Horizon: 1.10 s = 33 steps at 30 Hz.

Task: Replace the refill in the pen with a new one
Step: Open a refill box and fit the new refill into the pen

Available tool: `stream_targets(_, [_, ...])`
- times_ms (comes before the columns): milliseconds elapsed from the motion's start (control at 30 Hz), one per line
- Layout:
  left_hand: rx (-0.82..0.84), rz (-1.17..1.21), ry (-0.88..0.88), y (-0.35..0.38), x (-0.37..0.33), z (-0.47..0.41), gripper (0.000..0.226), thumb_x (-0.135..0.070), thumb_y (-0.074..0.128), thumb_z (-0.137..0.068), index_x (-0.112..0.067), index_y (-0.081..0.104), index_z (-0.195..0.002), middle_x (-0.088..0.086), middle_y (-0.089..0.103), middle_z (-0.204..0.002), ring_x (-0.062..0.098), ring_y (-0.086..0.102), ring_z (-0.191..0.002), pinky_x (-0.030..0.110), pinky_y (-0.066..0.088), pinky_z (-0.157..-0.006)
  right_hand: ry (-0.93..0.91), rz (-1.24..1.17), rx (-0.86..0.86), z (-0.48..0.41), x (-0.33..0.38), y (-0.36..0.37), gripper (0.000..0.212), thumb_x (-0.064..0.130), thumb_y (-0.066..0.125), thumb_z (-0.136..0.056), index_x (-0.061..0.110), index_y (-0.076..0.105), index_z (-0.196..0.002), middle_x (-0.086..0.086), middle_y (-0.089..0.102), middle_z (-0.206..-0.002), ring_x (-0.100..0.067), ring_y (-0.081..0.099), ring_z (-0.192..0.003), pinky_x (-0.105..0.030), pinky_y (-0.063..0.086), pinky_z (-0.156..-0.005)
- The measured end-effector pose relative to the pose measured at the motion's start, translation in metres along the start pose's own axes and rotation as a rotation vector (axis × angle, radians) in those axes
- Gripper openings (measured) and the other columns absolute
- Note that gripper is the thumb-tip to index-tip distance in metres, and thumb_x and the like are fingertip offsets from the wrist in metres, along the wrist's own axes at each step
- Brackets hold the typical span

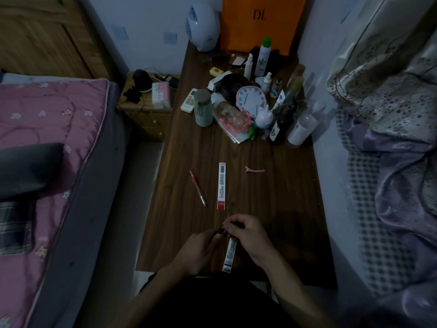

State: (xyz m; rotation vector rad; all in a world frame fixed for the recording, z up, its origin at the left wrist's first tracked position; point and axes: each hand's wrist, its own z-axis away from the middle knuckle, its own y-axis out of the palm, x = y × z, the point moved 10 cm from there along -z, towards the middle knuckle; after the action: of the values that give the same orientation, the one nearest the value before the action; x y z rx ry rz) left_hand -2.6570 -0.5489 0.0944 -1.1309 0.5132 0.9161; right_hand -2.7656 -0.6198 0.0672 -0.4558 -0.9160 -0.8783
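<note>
Right, pen (222,230) is held just above the desk (283,209) at its near edge, between both hands. Left hand (201,247) pinches the lower-left end, fingers curled in. Right hand (248,235) has its fingertips (230,221) bunched on the other end. Opposed grips on the two ends read as twist-to-unscrew, my guess. Can't tell if the barrel is already parted, too dark.

Pen is slim and dark, hard plastic by the look. Packet (229,254) lies flat right under the hands, long axis toward the person. It is a narrow white strip with a dark end, probably the new refill parked close for the next grab.

Red packet (221,185), same shape with a red end, lies further out. Red pen (197,188) sits left of it, slightly angled, and a pink clip (255,170) lies to its right. All three are apart. Desk is dark wood-grain and smooth, so round pens could roll.
</note>
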Motion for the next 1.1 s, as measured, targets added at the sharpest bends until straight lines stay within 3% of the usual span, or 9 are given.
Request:
stream_targets(167, [-0.012, 0.059, -0.09, 0.004, 0.025, -0.005, 0.029, -0.032, 0.044, -0.101, -0.014, 0.066, -0.103, 0.004, 0.072, -0.089, 0.021, 0.068, -0.088, 0.03, 0.043, -0.07, 0.102, 0.094, -0.039, -0.012, -0.018, -0.009, 0.006, 0.026, 0.071, -0.087, 0.027, 0.076, -0.083, 0.005, 0.075, -0.08, -0.007, 0.069, -0.074, -0.028, 0.056, -0.068])
stream_targets(267, [-0.033, 0.047, -0.138, 0.003, 0.042, -0.005, 0.03, -0.033, 0.044, -0.101, -0.016, 0.068, -0.105, 0.01, 0.074, -0.098, 0.021, 0.068, -0.097, 0.027, 0.042, -0.07, 0.149, 0.259, -0.119, -0.024, -0.031, -0.023, 0.006, 0.027, 0.07, -0.087, 0.027, 0.073, -0.082, 0.007, 0.074, -0.08, -0.007, 0.069, -0.075, -0.023, 0.054, -0.064])
stream_targets(400, [0.017, 0.012, -0.231, 0.01, 0.064, -0.007, 0.033, -0.035, 0.043, -0.101, -0.015, 0.065, -0.087, 0.006, 0.071, -0.086, 0.023, 0.069, -0.089, 0.028, 0.038, -0.065, 0.157, 0.551, -0.145, -0.041, -0.042, -0.026, 0.007, 0.029, 0.07, -0.087, 0.032, 0.066, -0.082, 0.014, 0.065, -0.082, 0.001, 0.06, -0.072, -0.018, 0.044, -0.054])
stream_targets(533, [0.025, -0.014, -0.255, 0.014, 0.073, -0.009, 0.032, -0.037, 0.045, -0.1, -0.019, 0.059, -0.077, 0.001, 0.065, -0.077, 0.02, 0.067, -0.08, 0.026, 0.034, -0.061, 0.144, 0.726, -0.134, -0.057, -0.052, -0.015, 0.007, 0.035, 0.068, -0.087, 0.029, 0.064, -0.085, 0.01, 0.067, -0.081, -0.007, 0.065, -0.074, -0.03, 0.058, -0.066])
stream_targets(633, [0.025, -0.019, -0.264, 0.013, 0.077, -0.013, 0.035, -0.038, 0.045, -0.1, -0.014, 0.063, -0.082, 0.007, 0.07, -0.082, 0.021, 0.068, -0.082, 0.032, 0.041, -0.066, 0.143, 0.837, -0.178, -0.067, -0.054, -0.013, 0.012, 0.039, 0.066, -0.088, 0.027, 0.064, -0.089, 0.008, 0.068, -0.084, -0.011, 0.065, -0.077, -0.038, 0.059, -0.073])
stream_targets(867, [0.021, -0.009, -0.267, 0.008, 0.078, -0.016, 0.04, -0.038, 0.043, -0.1, -0.008, 0.067, -0.108, 0.011, 0.073, -0.096, 0.022, 0.069, -0.09, 0.036, 0.048, -0.075, 0.065, 1.101, -0.272, -0.076, -0.049, -0.004, 0.024, 0.045, 0.069, -0.085, 0.025, 0.063, -0.096, 0.004, 0.068, -0.095, -0.019, 0.067, -0.089, -0.03, 0.048, -0.065])
stream_targets(1100, [0.009, 0.001, -0.269, 0.002, 0.076, -0.013, 0.04, -0.037, 0.043, -0.101, -0.008, 0.066, -0.115, 0.012, 0.073, -0.1, 0.022, 0.069, -0.094, 0.035, 0.049, -0.078, 0.112, 1.129, -0.236, -0.081, -0.057, 0.002, 0.009, 0.034, 0.067, -0.088, 0.027, 0.065, -0.095, 0.004, 0.07, -0.093, -0.017, 0.067, -0.083, -0.032, 0.055, -0.068])
